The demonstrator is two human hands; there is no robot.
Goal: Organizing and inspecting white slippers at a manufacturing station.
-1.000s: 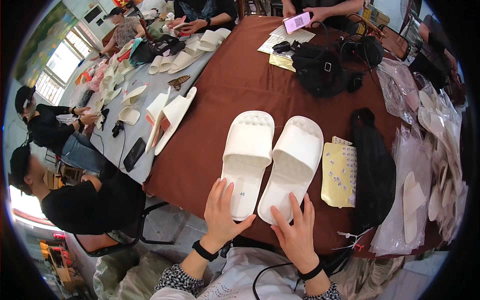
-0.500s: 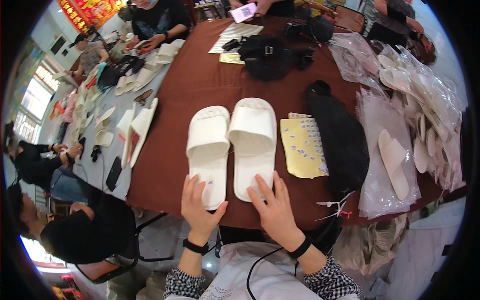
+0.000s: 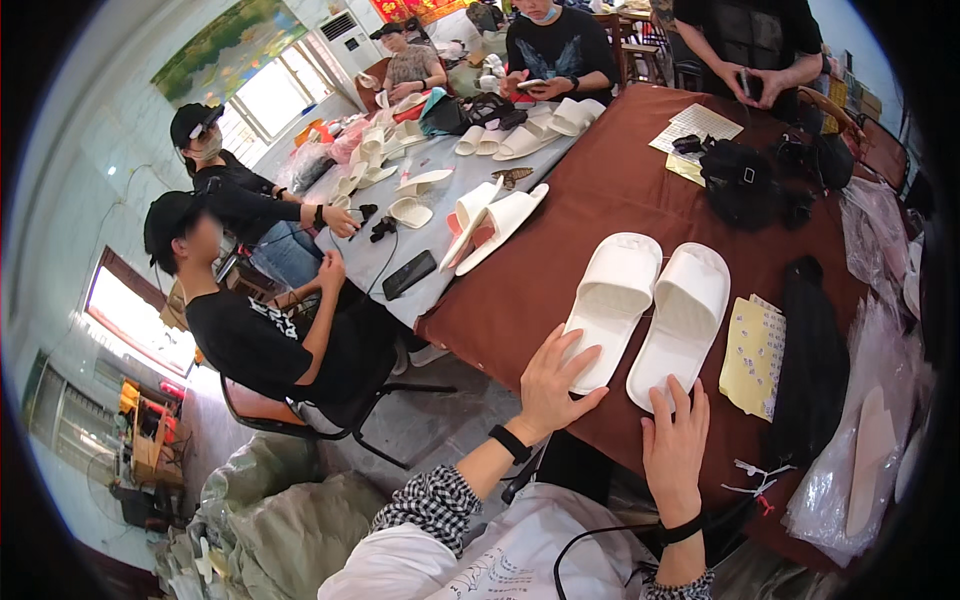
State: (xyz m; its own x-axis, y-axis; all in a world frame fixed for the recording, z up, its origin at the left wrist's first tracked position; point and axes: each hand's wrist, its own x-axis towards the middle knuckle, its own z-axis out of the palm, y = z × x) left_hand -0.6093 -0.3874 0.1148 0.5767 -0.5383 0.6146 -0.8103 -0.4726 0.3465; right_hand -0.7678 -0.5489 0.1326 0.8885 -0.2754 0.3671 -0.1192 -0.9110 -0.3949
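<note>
A pair of white open-toe slippers lies side by side on the brown tablecloth, toes pointing away from me: a left slipper (image 3: 618, 278) and a right slipper (image 3: 690, 292). My left hand (image 3: 553, 385) rests at the heel of the left slipper, fingers apart and touching its edge and insole. On the heel of the right slipper lie the fingertips of my right hand (image 3: 677, 440), spread and not gripping. To the right of the pair is a yellow sticker sheet (image 3: 752, 358) with small printed labels, partly beside a long black cloth item (image 3: 815, 350).
Clear plastic bags (image 3: 850, 465) with another slipper are at the right edge. Black straps and a pouch (image 3: 745, 185) sit farther back near paper sheets (image 3: 697, 130). On the grey table at left are more slippers (image 3: 500, 225) and a phone (image 3: 409, 274). Several people surround both tables.
The view has swung to the left, so the slippers and my hands appear farther right. The small sticker seen on the left slipper's heel no longer shows. Both hands stay at the heels.
</note>
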